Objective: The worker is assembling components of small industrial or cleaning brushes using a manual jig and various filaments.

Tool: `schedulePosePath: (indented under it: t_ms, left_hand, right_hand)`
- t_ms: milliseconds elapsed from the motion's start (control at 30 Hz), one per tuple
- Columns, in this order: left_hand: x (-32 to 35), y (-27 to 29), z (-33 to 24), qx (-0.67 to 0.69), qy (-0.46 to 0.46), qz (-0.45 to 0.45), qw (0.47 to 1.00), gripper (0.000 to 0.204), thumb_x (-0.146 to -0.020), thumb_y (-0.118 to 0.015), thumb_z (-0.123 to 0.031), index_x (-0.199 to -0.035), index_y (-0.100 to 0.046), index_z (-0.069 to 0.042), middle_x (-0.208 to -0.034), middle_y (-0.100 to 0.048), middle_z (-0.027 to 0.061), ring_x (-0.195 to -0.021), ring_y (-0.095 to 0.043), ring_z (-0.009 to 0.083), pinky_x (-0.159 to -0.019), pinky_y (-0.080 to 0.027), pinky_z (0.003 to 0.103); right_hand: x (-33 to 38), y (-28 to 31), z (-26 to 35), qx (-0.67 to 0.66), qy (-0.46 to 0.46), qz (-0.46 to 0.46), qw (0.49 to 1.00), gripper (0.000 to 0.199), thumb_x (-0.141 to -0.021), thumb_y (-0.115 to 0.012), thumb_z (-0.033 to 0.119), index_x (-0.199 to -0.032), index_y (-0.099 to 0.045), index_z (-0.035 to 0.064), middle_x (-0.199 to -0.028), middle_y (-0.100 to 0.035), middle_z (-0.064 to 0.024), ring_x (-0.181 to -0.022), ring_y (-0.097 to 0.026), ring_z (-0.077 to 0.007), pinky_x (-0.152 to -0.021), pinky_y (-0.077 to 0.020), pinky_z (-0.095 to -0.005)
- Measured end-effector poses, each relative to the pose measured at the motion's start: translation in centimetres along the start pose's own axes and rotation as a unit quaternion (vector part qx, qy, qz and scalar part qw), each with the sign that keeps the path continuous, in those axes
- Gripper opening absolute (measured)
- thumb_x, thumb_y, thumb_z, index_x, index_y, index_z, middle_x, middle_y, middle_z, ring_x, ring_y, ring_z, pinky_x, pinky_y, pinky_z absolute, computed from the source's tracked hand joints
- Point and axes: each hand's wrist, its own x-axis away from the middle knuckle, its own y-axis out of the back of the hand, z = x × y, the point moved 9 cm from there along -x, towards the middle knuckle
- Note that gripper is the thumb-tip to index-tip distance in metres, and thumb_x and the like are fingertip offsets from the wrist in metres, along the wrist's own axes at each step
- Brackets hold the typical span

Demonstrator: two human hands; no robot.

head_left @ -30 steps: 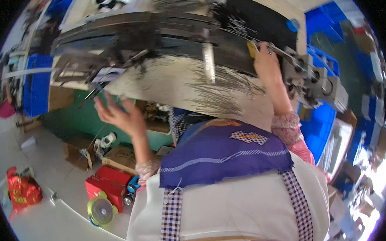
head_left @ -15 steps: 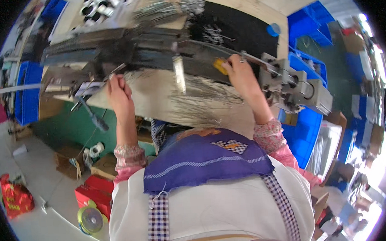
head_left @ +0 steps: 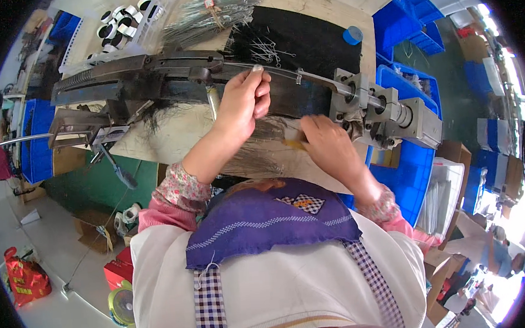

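My left hand [head_left: 244, 105] is over the middle of a dark metal bench machine [head_left: 174, 70], thumb and fingers pinched together. A thin metal rod [head_left: 284, 75] passes right by its fingertips; whether they grip it I cannot tell. My right hand [head_left: 329, 141], slightly blurred, is at the bench's near side with fingers closed on a small yellow piece [head_left: 296, 144], mostly hidden. Under and beside the hands lies a bundle of thin wires [head_left: 253, 161]. A pale metal handle [head_left: 213, 101] points toward me left of my left hand. The clamp block with a shaft [head_left: 384, 104] stands right.
At the back are a clear bin of black-and-white spools [head_left: 122, 29], a tied wire bundle [head_left: 207, 18], loose twisted metal pins [head_left: 268, 51] on a black mat and a blue tape roll [head_left: 352, 36]. Blue crates [head_left: 409, 19] flank the right; a metal bracket [head_left: 82, 129] juts out left.
My left hand has moved right, from the bracket at the left to the machine's middle. My right hand has come nearer to me with the yellow piece. The view has shifted slightly.
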Motion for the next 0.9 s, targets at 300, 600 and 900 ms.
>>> schedulePosePath:
  t_ms: [300, 600, 900]
  left_hand:
    - [0.5, 0.9, -1.0, -0.025, -0.088, -0.048, 0.995, 0.024, -0.1, -0.046, -0.025, -0.087, -0.055, -0.007, -0.06, -0.039, -0.0028, -0.048, -0.032, 0.0073, -0.044, -0.026, 0.023]
    - [0.6, 1.2, -0.4, 0.018, -0.077, -0.008, 0.997, 0.029, -0.099, -0.048, -0.032, -0.087, -0.057, -0.007, -0.061, -0.048, -0.0006, -0.05, -0.042, 0.009, -0.045, -0.032, 0.024]
    - [0.8, -2.6, -1.3, 0.273, -0.015, 0.116, 0.955, 0.077, -0.093, -0.031, -0.062, -0.132, -0.034, 0.005, -0.135, -0.04, 0.0233, -0.132, -0.035, 0.0324, -0.111, -0.031, 0.043]
  right_hand:
    - [-12.5, 6.2, 1.1, 0.011, 0.129, -0.156, 0.979, 0.018, -0.08, -0.055, 0.002, -0.097, -0.059, 0.0021, -0.083, -0.062, -0.0184, -0.081, -0.061, -0.0395, -0.071, -0.0491, -0.0439]
    - [-13.9, 3.6, 0.9, -0.307, -0.028, 0.114, 0.944, 0.025, -0.09, -0.058, 0.013, -0.108, -0.062, -0.0039, -0.083, -0.066, -0.0092, -0.068, -0.064, -0.012, -0.06, -0.0525, -0.0262]
    - [-15.0, 5.6, 2.0, -0.022, 0.119, 0.067, 0.99, 0.037, -0.093, -0.056, 0.026, -0.121, -0.059, 0.0028, -0.103, -0.057, -0.0157, -0.088, -0.058, -0.0277, -0.074, -0.0484, -0.0347]
